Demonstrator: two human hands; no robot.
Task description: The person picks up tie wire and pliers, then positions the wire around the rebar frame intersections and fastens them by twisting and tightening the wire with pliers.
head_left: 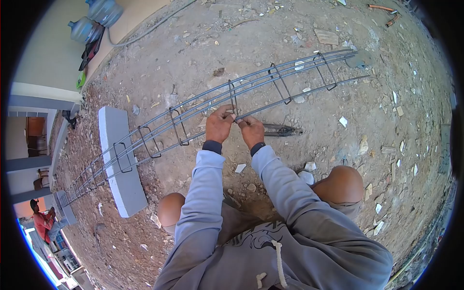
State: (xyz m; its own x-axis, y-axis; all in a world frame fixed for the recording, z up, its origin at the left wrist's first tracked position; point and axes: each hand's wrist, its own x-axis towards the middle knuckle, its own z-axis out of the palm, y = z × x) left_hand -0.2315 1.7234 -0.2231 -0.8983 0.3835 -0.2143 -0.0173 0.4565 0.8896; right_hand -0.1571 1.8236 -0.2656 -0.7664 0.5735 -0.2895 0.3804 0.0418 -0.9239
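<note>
A long rebar cage [261,76] of thin steel bars with square stirrups runs across the ground, from upper right to lower left. Both hands meet at the lower corner of one stirrup [232,92], against the lowest bar. My left hand [219,126] is closed there, thumb and fingers pinched together. Just to its right, my right hand [252,132] pinches at the same joint. What lies between the fingertips is too small to make out. Dark-jawed pincers [285,130] lie on the soil beside my right hand, their handles partly hidden behind it.
A pale block [123,169] supports the cage at left, and another block [66,208] stands farther along. A person in red [42,222] sits at the far left. Water jugs [92,21] stand by the wall. Broken tile pieces [342,121] litter the soil.
</note>
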